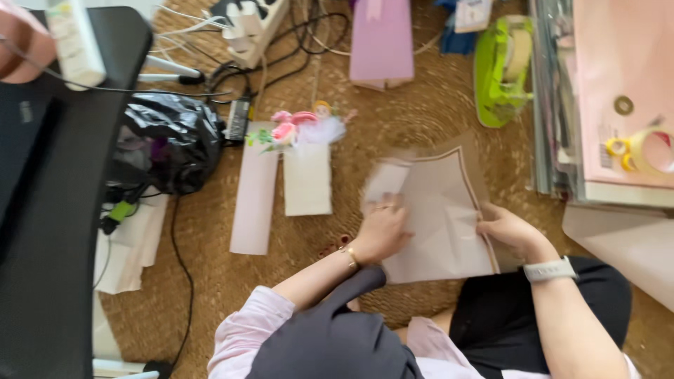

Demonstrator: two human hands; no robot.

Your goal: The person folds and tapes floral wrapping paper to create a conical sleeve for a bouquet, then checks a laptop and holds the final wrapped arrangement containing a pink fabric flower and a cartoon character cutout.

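Low in the frame, right of centre, a pale paper sheet (442, 224) lies over the lap, partly folded with a dark-edged border showing; the folding looks part done, with creases yet to press. The left hand (379, 231) lies palm down on its left edge, fingers curled over the paper and pinning it. The right hand (507, 228) grips the right edge, fingers closed on it, wrist bent inward. Farther up, two paper strips (281, 186) and a flower sprig (298, 128) lie on the woven mat (414, 105); a green tape dispenser (500, 70) sits in the upper right.
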